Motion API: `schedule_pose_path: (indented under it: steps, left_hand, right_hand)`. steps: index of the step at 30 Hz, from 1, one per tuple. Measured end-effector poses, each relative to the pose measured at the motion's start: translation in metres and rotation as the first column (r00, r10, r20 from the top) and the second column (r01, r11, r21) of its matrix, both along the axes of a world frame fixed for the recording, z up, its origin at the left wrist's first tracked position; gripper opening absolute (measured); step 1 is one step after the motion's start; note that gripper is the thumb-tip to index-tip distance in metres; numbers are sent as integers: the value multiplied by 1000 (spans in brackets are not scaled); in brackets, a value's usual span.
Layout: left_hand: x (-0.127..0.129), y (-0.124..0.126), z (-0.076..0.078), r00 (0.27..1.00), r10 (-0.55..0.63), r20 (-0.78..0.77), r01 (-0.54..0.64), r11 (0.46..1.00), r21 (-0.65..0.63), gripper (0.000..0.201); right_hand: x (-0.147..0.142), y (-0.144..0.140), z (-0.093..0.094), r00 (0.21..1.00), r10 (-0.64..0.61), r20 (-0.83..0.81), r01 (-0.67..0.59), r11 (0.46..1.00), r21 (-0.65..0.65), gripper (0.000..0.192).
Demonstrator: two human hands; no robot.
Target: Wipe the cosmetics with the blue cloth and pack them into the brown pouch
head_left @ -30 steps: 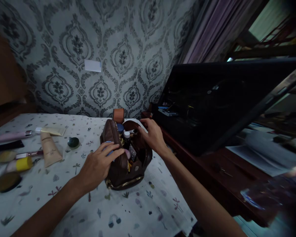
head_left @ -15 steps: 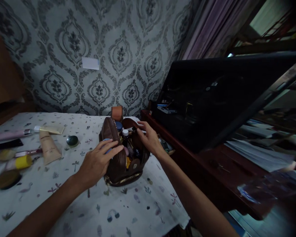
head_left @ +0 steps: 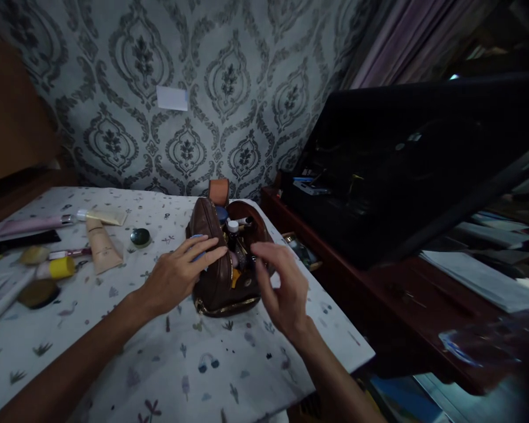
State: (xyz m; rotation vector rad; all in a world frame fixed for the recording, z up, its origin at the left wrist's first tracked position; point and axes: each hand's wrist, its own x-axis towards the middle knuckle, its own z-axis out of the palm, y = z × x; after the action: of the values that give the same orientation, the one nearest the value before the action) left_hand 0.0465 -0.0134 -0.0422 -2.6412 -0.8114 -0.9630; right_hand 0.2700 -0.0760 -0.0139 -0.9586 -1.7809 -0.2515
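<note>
My left hand [head_left: 176,276] rests spread on the near wall of the pouch [head_left: 220,276], steadying it at surface [head_left: 114,329] centre. Right hand [head_left: 284,291] hovers loosely spread at its 4 o'clock, gripping nothing. Step: rummaging. Next move likely needs a precise reach into the crowded opening.

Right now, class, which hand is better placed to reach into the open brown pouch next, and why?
Probably the right hand: it hovers free beside the brown pouch, fingers open, while the left hand rests on its side.

Left hand [head_left: 176,276] lies flat, fingers extended forward; right hand [head_left: 284,291] is raised, blurred, fingers loosely spread, holding nothing.
</note>
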Motion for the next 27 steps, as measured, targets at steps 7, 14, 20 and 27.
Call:
schedule_pose_path:
  steps: [7,14,20,27]
  left_hand:
    - [-1,0,0,1000,-17,26,17,1000,-11,52]
    - [-2,1,1,998,-37,46,38,999,-11,53]
    - [0,-1,3,999,-35,35,36,999,-30,54]
    - [-5,-11,-7,1000,24,6,-24,997,-72,69]
  right_hand:
    - [-13,-23,-34,985,116,125,-110,992,-54,31]
    - [-18,-27,-44,988,66,142,-59,997,-51,28]
    - [-25,-27,-45,995,23,98,-20,999,-31,28]
    - [-47,-35,-62,987,-81,139,86,996,-27,33]
